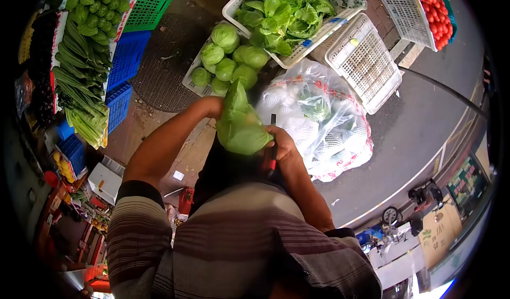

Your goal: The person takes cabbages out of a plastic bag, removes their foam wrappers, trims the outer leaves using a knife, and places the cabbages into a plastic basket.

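Note:
A green cabbage (239,124) with a loose, pointed outer leaf is held up in front of my body. My left hand (213,108) grips it from the left side, its fingers mostly hidden behind the leaves. On the other side, my right hand (284,144) is closed around a slim red-and-black knife (270,160), its dark upper end pointing up past the fingers. The right fingertips are close to the cabbage's lower right edge; whether they touch it I cannot tell. Just beyond, several round cabbages (226,69) are piled in a white crate (189,77).
A large clear bag (319,124) of white-netted produce lies right of my hands. Behind it are a crate of loose green leaves (281,12) and an upturned white crate (366,60). Tomatoes (431,12) are far right; green vegetables (82,60) line the left. A road (419,118) runs along the right.

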`<act>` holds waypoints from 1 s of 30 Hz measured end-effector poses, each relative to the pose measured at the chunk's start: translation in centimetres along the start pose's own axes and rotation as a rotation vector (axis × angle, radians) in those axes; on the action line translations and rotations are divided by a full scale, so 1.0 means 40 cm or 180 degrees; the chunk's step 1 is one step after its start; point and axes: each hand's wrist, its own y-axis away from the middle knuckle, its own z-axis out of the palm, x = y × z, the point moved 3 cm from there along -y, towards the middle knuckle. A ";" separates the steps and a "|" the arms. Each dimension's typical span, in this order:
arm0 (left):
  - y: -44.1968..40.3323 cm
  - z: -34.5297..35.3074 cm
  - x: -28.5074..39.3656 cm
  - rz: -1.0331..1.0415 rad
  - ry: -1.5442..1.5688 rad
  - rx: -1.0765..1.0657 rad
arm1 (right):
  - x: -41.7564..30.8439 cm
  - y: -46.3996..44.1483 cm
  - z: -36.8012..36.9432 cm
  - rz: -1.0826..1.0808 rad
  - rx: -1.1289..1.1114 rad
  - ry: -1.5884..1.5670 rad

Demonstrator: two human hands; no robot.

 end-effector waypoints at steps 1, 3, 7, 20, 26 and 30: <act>-0.008 0.001 -0.013 0.0008 -0.0093 -0.0024 | 0.001 0.002 0.004 -0.0034 0.0058 0.0010; 0.023 -0.007 0.037 -0.0042 -0.0422 -0.0098 | 0.003 0.008 0.008 -0.0111 0.0106 0.0253; 0.125 -0.050 0.287 -0.0256 -0.1003 -0.0175 | -0.015 -0.005 -0.009 -0.0113 0.0073 0.0671; 0.074 -0.022 0.263 0.0118 -0.1449 -0.0477 | -0.061 -0.038 -0.044 0.0381 -0.0241 0.0268; 0.123 -0.046 0.384 -0.0531 -0.1256 -0.0503 | -0.048 -0.049 -0.055 0.0179 -0.0523 -0.0099; 0.071 -0.035 0.231 -0.0273 0.0515 -0.0374 | -0.067 -0.061 -0.105 -0.0267 -0.0669 0.0810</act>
